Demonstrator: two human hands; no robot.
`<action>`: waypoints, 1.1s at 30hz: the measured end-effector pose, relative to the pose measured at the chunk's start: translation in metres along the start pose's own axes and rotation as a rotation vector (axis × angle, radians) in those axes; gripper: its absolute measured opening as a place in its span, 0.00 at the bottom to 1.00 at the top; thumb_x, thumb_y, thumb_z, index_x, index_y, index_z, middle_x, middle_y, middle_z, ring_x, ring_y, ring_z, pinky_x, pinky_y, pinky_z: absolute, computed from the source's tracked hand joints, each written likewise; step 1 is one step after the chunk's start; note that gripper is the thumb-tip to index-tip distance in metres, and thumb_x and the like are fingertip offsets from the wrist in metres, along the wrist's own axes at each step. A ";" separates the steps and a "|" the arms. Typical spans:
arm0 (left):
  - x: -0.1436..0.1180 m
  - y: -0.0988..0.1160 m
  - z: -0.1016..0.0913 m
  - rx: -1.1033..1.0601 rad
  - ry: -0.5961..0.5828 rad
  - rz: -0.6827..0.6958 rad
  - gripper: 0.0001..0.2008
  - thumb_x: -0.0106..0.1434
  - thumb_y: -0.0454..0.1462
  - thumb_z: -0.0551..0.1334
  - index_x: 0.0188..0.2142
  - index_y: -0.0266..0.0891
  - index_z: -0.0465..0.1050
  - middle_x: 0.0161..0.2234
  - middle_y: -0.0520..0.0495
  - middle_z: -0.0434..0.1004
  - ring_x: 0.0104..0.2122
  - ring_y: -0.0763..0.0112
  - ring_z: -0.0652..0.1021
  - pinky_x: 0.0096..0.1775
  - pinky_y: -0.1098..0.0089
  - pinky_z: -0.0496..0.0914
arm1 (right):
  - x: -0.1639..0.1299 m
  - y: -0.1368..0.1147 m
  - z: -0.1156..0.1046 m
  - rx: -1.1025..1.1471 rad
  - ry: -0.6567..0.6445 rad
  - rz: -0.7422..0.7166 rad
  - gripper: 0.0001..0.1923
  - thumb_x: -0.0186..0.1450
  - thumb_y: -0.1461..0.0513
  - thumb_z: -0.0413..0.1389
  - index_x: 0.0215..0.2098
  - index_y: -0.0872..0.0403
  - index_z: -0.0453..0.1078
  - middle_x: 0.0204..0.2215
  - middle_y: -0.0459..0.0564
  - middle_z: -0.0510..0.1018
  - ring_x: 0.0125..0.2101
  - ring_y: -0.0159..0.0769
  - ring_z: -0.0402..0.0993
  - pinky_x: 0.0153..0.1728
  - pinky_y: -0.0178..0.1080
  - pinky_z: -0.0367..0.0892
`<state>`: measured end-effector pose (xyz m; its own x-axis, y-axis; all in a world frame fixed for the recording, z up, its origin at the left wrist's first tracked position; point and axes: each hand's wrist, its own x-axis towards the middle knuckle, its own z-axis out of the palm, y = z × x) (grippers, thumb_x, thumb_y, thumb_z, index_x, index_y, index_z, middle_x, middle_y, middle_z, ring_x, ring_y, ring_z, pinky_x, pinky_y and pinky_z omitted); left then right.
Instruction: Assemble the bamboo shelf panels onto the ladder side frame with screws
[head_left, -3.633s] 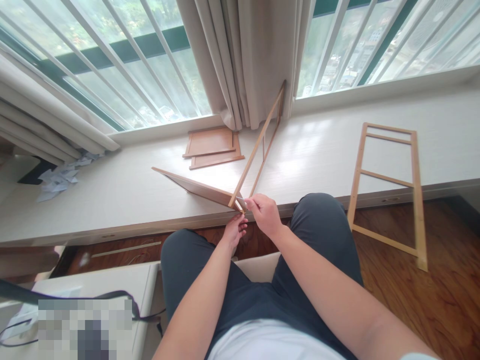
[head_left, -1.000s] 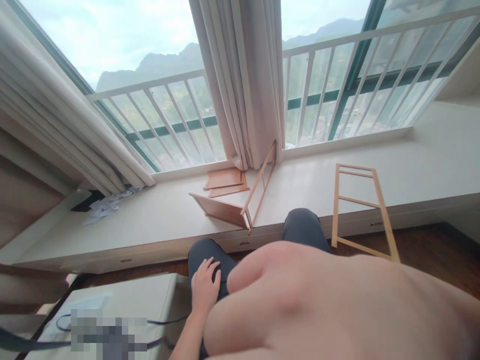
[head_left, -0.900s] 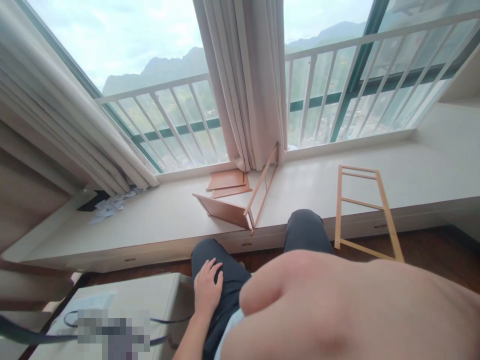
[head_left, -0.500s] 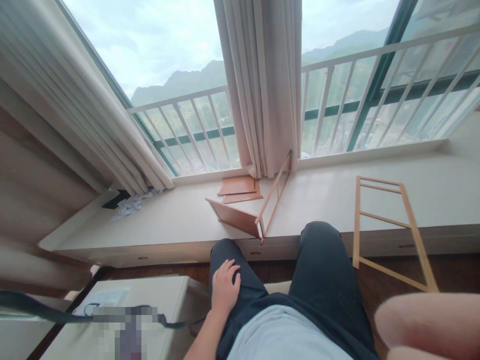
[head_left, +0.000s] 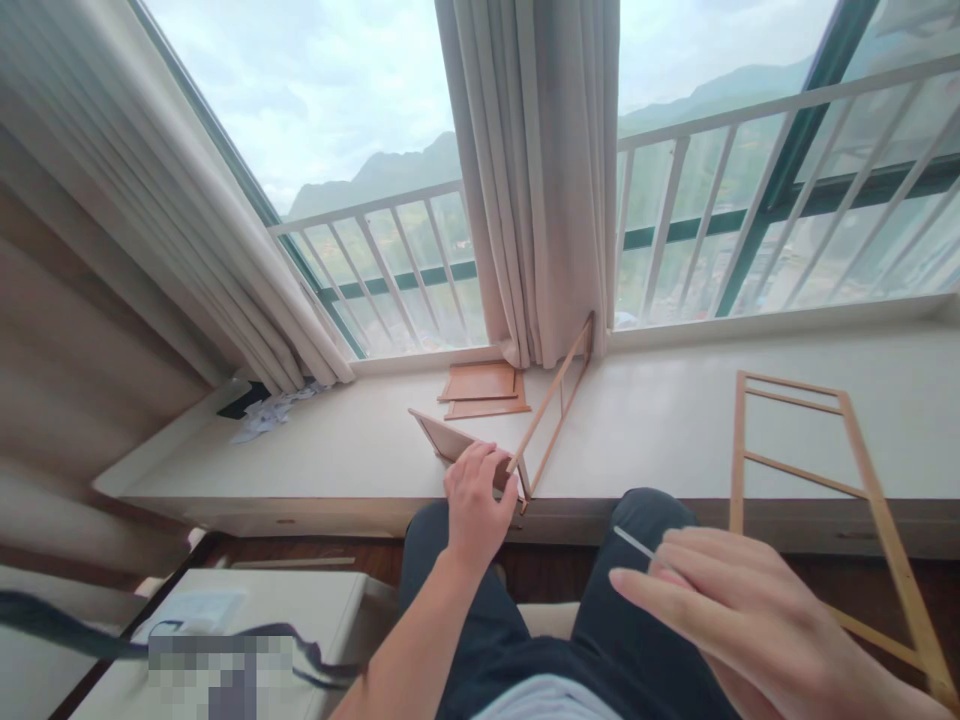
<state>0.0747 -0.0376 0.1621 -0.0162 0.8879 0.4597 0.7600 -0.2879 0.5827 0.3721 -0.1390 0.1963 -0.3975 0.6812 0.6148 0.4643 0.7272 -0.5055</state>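
My left hand [head_left: 480, 490] is at the near corner of a brown wooden panel [head_left: 435, 432], fingers curled over its edge and thumb by the joint. That panel stands on edge, meeting a slim wooden ladder-like frame [head_left: 551, 408] at an angle; the grip itself is partly hidden by my fingers. Over my right thigh, my right hand [head_left: 750, 600] is closed around a thin silvery metal rod [head_left: 636, 545] that points left and away. The rod's other end is hidden in my fingers.
Flat wooden panels [head_left: 484, 390] lie on the white window ledge [head_left: 337, 450]. Another wooden frame [head_left: 806, 475] leans against the ledge at right. Crumpled paper [head_left: 262, 415] lies by the left curtain [head_left: 225, 250]. A white cabinet [head_left: 300, 600] with a dark strap stands at left.
My left hand has moved from my thigh up to the panel's corner. My right hand has come in from the lower right edge, showing the metal rod. The view has shifted slightly.
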 end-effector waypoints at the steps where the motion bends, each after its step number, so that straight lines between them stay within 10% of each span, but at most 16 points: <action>1: 0.015 0.004 0.009 -0.024 -0.041 0.000 0.17 0.64 0.38 0.66 0.53 0.47 0.76 0.60 0.40 0.73 0.66 0.46 0.64 0.67 0.48 0.48 | 0.007 0.011 0.010 -0.004 -0.061 0.041 0.14 0.70 0.64 0.52 0.38 0.43 0.79 0.25 0.54 0.75 0.27 0.42 0.73 0.30 0.43 0.67; 10: 0.053 -0.026 0.068 -0.045 -0.166 -0.151 0.10 0.59 0.29 0.67 0.40 0.43 0.77 0.37 0.40 0.77 0.53 0.45 0.72 0.65 0.42 0.42 | -0.090 0.082 0.104 -0.006 -0.178 0.363 0.16 0.61 0.74 0.47 0.26 0.49 0.68 0.24 0.48 0.74 0.27 0.41 0.72 0.29 0.42 0.66; 19: 0.059 -0.040 0.041 0.480 -0.442 0.032 0.09 0.70 0.34 0.57 0.45 0.42 0.76 0.47 0.44 0.82 0.52 0.58 0.76 0.57 0.55 0.60 | -0.108 0.104 0.125 -0.094 -0.245 0.409 0.15 0.62 0.74 0.46 0.30 0.53 0.70 0.26 0.49 0.73 0.30 0.39 0.68 0.34 0.40 0.58; 33: 0.056 -0.123 -0.023 0.491 -0.469 0.222 0.14 0.70 0.34 0.56 0.51 0.43 0.76 0.52 0.44 0.81 0.54 0.59 0.78 0.55 0.57 0.65 | -0.111 0.107 0.126 -0.122 -0.271 0.454 0.15 0.63 0.74 0.46 0.31 0.53 0.70 0.27 0.49 0.72 0.32 0.40 0.65 0.35 0.40 0.55</action>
<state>-0.0344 0.0390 0.1318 0.3704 0.9195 0.1314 0.9194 -0.3831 0.0892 0.3661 -0.1266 -0.0024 -0.3181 0.9336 0.1649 0.7190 0.3510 -0.5999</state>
